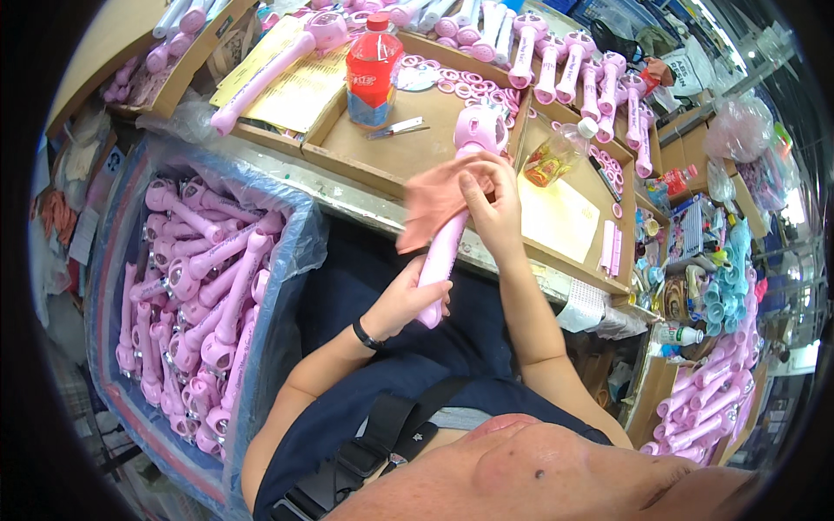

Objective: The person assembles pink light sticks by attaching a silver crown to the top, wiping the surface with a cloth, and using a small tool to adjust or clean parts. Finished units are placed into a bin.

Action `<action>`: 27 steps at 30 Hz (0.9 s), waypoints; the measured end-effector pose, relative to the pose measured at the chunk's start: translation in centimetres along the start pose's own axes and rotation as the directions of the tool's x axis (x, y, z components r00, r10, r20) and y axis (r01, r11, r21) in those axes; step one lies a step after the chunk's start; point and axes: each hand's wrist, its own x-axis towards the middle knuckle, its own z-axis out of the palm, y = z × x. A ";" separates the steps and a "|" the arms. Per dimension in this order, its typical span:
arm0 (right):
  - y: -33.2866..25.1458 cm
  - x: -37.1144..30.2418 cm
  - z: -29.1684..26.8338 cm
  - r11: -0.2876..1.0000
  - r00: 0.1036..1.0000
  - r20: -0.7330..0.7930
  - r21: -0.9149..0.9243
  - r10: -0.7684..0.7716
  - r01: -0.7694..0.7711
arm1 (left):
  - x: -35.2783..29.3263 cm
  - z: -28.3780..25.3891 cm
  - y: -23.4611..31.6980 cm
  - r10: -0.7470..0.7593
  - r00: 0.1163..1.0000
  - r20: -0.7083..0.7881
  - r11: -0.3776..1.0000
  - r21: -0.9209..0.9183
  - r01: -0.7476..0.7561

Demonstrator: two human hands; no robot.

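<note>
In front of me a pink plastic wand (446, 246) with a round, hollow head slants away from my body. My left hand (401, 300), a black band on its wrist, is wrapped round the handle near its lower end. A salmon-coloured cloth (428, 198) lies against the upper shaft, just below the head. My right hand (497, 208) pinches this cloth against the wand, thumb on top. The cloth's loose end hangs to the left and is blurred. Dark printing shows on the handle.
A blue-lined bin (304, 234) of similar wands stands at the left. On the bench, a cardboard tray (365, 167) holds a red-capped bottle (373, 74), a craft knife (395, 128) and pink rings (469, 85). A second bottle (552, 156) leans at the right; several wands line the back.
</note>
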 end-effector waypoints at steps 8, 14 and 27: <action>2.2 3.0 2.1 0.663 0.872 -0.043 0.668 0.488 -0.338 | -1.3 0.8 -2.4 0.437 0.897 -0.071 0.595 0.771 -0.229; -1.5 -3.9 5.8 0.658 0.828 0.089 0.562 0.554 -0.501 | -0.2 -0.3 -0.8 0.511 0.842 -0.173 0.571 0.801 -0.181; -2.4 -1.5 5.0 0.493 0.912 0.154 0.801 0.379 -0.340 | 0.8 -0.9 -3.1 0.913 0.315 -0.258 0.405 0.493 -0.770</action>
